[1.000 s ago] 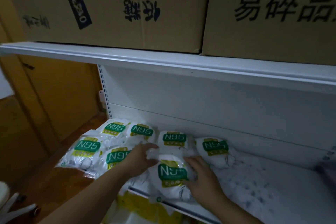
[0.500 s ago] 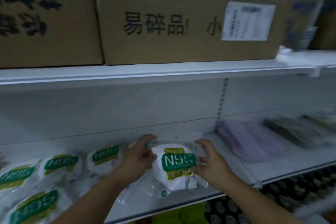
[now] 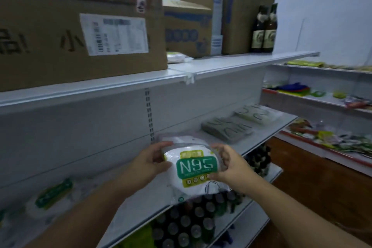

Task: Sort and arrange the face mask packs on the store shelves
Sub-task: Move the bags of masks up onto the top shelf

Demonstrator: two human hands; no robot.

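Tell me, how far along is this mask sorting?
Partway, it seems. Some green-labelled packs already lie on the white shelf at left, blurred. In hand: the left hand and right hand hold one N95 pack above the shelf edge, not yet set down. Grey packs lie further right. How many packs remain is not visible.

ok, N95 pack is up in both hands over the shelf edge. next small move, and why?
Probably lower it flat onto the bare stretch of the middle shelf just beyond the hands. The left hand and right hand pinch the N95 mask pack by its sides, label facing up, held above the shelf. Grey mask packs already lie further right, so the gap before them looks like the open spot.
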